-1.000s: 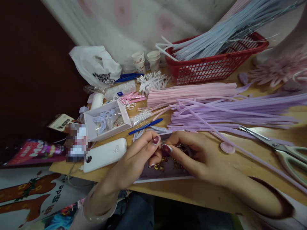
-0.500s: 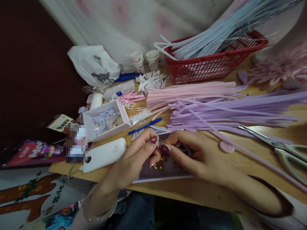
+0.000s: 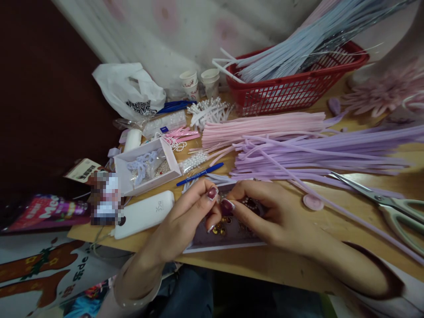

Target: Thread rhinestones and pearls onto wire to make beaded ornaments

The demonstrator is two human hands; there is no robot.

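Observation:
My left hand [image 3: 185, 221] and my right hand [image 3: 265, 212] meet over a shallow lilac tray [image 3: 212, 240] of small gold and red beads at the table's near edge. Both hands are closed in a pinch, thumb tips almost touching. Whatever sits between the fingertips is too small to make out. A blue pen [image 3: 200, 174] lies just beyond my left hand. A small pink felt disc [image 3: 312, 202] rests right of my right hand.
Purple pipe cleaners [image 3: 324, 157] and pink ones [image 3: 261, 124] lie spread across the middle. A red basket [image 3: 294, 90] of pale blue stems stands behind. Scissors [image 3: 387, 205] lie at right, a white power bank [image 3: 145, 212] and a white box [image 3: 147, 165] at left.

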